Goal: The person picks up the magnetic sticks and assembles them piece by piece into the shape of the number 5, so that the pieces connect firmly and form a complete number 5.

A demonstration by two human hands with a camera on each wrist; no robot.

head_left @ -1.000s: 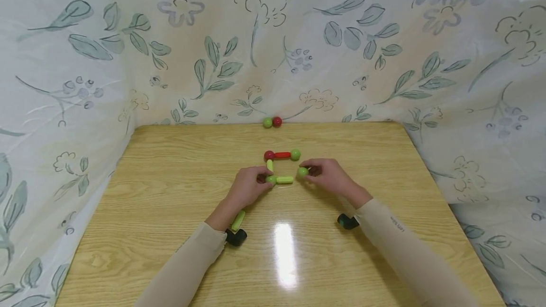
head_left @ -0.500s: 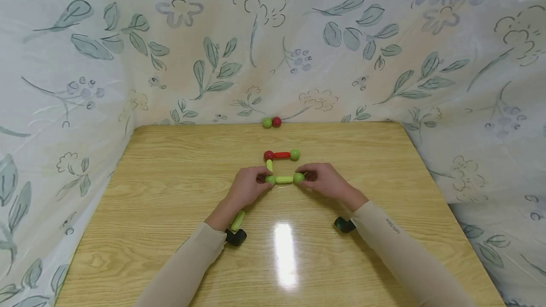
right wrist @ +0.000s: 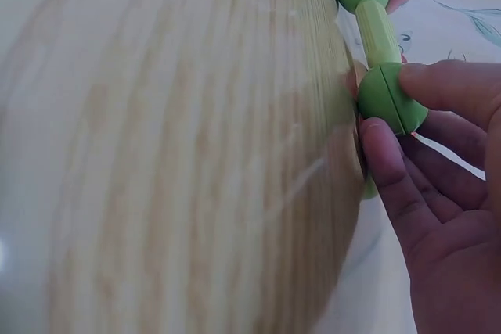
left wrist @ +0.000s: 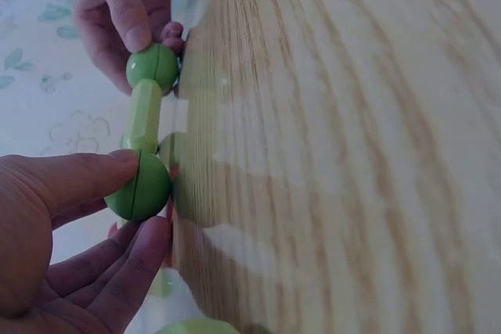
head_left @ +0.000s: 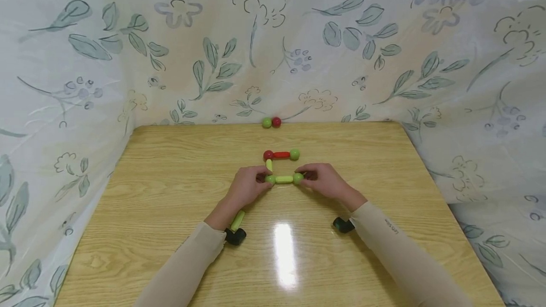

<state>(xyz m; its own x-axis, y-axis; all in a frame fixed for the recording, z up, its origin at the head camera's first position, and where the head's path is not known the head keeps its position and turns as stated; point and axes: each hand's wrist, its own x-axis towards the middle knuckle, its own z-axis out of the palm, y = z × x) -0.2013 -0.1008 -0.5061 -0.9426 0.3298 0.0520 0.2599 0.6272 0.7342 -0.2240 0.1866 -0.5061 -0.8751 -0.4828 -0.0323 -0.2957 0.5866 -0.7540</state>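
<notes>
Two at once: pinching left ball [left wrist: 141, 192] in left hand [head_left: 246, 186] and right ball [right wrist: 389, 102] in right hand [head_left: 327, 179]. Bridging both grips with pale stick [head_left: 284, 179], touching a ball at each end. Facing red stick [head_left: 281, 155] on the table [head_left: 187, 169], near and beyond both grips.

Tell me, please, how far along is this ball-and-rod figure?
Looks done: the red rod sits between a red ball and green ball. In hand: the left hand and right hand pinch the near green balls, a yellow rod between. Probably remaining: another rod near the left sleeve and two balls at the back, not joined to these.
</notes>
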